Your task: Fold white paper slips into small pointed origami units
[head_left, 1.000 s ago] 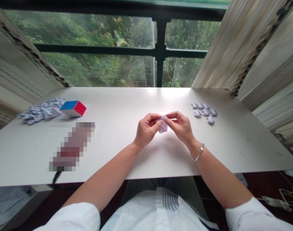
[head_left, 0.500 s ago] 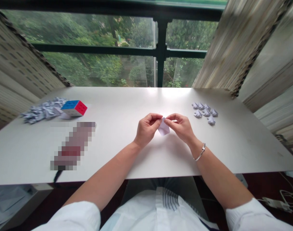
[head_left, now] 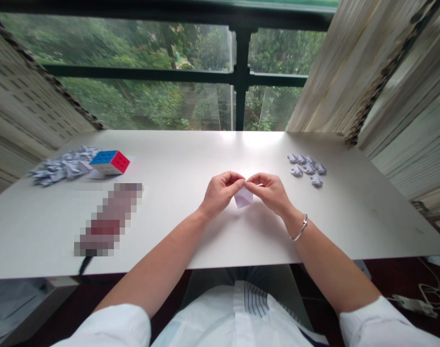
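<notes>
My left hand (head_left: 220,193) and my right hand (head_left: 270,192) meet over the middle of the white table (head_left: 176,212). Both pinch the top of a small pale folded paper piece (head_left: 243,198), which hangs just below my fingertips, close to the tabletop. My fingers are curled and pressed together on it. A silver bracelet (head_left: 299,228) sits on my right wrist.
Several small folded paper pieces (head_left: 306,166) lie at the right. A heap of paper pieces (head_left: 61,166) lies at the far left beside a colourful puzzle cube (head_left: 110,162). A blurred-out object (head_left: 110,219) lies left of centre. A window is behind the table.
The paper piece has turned and dropped slightly between my fingertips. My thumbs and forefingers have drawn closer together on its top edge. Nothing else on the table has moved.
</notes>
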`<action>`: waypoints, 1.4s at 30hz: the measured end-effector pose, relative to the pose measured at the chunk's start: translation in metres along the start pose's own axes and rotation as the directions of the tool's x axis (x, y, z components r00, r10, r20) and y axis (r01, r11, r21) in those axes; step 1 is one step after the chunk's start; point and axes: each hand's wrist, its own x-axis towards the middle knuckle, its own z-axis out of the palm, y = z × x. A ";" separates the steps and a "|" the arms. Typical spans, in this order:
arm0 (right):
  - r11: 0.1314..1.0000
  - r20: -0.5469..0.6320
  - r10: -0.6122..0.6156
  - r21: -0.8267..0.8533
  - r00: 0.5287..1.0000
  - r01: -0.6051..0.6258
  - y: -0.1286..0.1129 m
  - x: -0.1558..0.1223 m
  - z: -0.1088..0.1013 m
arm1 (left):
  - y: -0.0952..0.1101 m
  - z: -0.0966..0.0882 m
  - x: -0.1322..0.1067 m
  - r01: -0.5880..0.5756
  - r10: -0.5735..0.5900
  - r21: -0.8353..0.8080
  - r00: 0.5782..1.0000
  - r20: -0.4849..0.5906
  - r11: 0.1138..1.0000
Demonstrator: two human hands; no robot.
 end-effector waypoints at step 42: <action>0.938 -0.089 0.166 0.320 0.982 -0.129 -0.011 0.004 -0.002 | 0.002 0.002 0.000 0.012 -0.009 -0.120 1.000 0.022 0.993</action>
